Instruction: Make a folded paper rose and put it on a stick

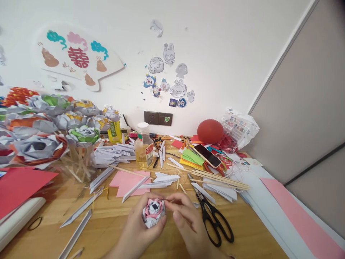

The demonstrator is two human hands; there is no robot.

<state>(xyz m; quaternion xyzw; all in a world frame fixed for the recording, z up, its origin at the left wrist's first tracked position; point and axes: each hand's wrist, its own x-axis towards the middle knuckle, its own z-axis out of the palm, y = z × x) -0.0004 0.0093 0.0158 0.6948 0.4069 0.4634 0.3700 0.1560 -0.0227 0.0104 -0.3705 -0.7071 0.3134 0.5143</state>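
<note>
My left hand [142,223] is wrapped round a small white and pink folded-paper flower [153,212], whose dark hollow centre faces up. Fingertips of my right hand [185,217] grip the flower's right rim, the thumb lower and nearer me; the exact pinch is partly hidden. Just right of that hand lie black-handled scissors [212,219], their blades pointing away. Beyond the hands are pink paper sheets [126,183] with folded white paper strips [160,181] on and beside them.
Finished paper flowers [40,147] crowd the left, some on sticks in a clear container [81,165]. A bottle of yellowish liquid [144,147] stands mid-table. Farther right are wooden sticks [221,178], a phone [207,155], a red balloon [210,131] and a plastic bag [239,127].
</note>
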